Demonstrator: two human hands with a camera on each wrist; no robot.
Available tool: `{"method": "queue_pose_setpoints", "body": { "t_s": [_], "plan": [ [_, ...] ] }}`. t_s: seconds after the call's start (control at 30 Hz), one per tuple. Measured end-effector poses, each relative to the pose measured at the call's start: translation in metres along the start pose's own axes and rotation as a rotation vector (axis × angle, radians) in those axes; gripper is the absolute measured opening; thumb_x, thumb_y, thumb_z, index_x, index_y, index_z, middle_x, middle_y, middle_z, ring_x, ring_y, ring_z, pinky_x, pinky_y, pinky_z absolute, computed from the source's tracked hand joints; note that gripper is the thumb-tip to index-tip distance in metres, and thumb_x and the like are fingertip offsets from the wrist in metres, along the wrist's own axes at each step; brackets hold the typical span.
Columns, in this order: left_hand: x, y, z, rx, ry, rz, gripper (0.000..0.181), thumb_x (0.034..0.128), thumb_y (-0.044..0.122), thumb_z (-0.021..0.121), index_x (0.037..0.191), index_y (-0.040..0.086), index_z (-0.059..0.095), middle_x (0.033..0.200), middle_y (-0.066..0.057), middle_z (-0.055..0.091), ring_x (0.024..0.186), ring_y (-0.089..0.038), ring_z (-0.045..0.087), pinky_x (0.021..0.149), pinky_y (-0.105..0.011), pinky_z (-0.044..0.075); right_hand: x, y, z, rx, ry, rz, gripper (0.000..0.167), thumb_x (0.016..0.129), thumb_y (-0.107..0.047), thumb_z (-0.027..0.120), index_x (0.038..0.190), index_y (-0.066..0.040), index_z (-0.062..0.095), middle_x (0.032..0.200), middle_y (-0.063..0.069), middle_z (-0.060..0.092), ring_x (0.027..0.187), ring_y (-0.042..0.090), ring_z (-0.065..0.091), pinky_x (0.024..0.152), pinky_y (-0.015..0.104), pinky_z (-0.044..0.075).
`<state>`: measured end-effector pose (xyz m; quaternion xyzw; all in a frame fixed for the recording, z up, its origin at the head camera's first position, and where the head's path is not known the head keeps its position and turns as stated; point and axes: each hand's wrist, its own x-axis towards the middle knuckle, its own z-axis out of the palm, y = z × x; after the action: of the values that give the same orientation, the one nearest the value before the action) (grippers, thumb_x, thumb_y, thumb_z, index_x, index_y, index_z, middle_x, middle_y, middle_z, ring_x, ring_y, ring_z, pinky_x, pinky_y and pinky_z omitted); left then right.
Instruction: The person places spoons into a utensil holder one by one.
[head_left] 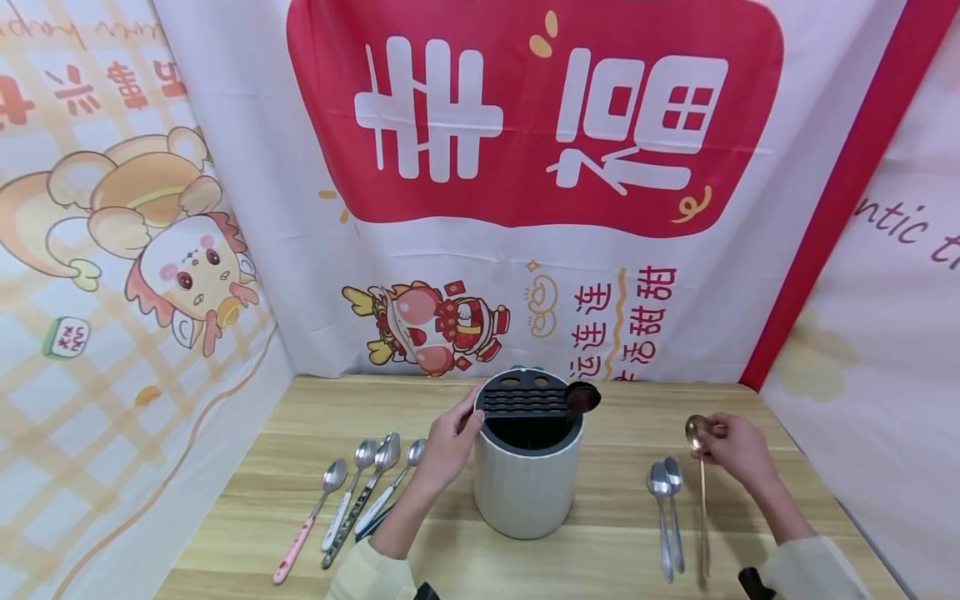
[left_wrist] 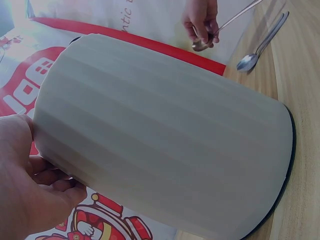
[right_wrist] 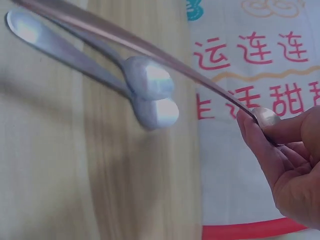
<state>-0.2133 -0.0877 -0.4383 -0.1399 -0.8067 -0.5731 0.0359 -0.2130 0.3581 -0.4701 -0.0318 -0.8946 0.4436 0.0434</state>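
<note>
In the head view, a ribbed off-white holder with a black slotted top stands upright mid-table; a dark spoon head sticks out at its right rim. My left hand grips the holder's upper left side, thumb at the rim. On the right, my right hand pinches a long copper-coloured spoon close to its bowl, the handle pointing toward me. The right wrist view shows that spoon's bowl between thumb and fingers of my right hand.
Two silver spoons lie together between the holder and my right hand. Several spoons with pink, white and dark patterned handles lie left of the holder, partly behind my left forearm. Printed cloth hangs behind the table and at both sides.
</note>
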Motion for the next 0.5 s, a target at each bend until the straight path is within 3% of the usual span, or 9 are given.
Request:
{"method": "queue_pose_setpoints", "body": {
  "t_s": [0.5],
  "plan": [
    [0.000, 0.000, 0.001, -0.022, -0.006, -0.002, 0.051, 0.1051, 0.038, 0.046, 0.153, 0.021, 0.040, 0.157, -0.006, 0.042, 0.143, -0.029, 0.044, 0.112, -0.045, 0.042, -0.014, -0.037, -0.003, 0.002, 0.108, -0.060, 0.031, 0.094, -0.003, 0.059, 0.117, 0.017, 0.056, 0.112, 0.041, 0.064, 0.069, 0.008, 0.073, 0.062, 0.023, 0.062]
  ]
}}
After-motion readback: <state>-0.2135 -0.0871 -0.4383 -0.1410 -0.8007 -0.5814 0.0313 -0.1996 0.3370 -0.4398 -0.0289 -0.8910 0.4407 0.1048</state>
